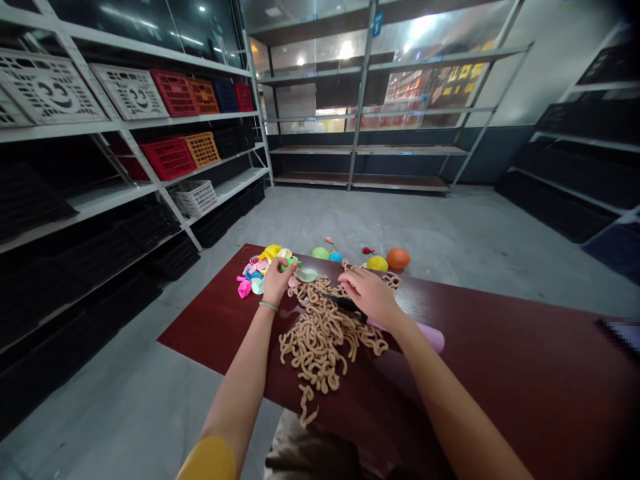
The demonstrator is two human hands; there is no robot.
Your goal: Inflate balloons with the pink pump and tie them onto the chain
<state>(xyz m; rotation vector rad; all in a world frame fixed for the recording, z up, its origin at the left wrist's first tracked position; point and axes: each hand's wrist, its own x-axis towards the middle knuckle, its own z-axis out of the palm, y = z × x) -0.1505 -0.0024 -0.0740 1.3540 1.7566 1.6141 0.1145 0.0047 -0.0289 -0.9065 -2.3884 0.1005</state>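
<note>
My left hand (278, 281) is at the far edge of the table, its thumb and fingers closed on a bright green balloon (291, 264). A pile of limp, many-coloured balloons (255, 268) lies just left of it, and a pale mint balloon (307, 275) to its right. My right hand (369, 293) hovers over a heap of tan, curly, worm-like strands (317, 337). Its fingers are bent together, and what they hold, if anything, is hidden. Below that hand lies a balloon pump with a black nozzle (344, 303) and pink body (431, 337), partly covered by my wrist.
Inflated balloons, including an orange one (399, 258) and a yellow one (377, 263), rest on the floor beyond the dark red table (500, 347). A blurred dark-edged device (623, 333) sits at the table's right. Shelves with crates (173, 93) stand left; racks (360, 150) stand behind.
</note>
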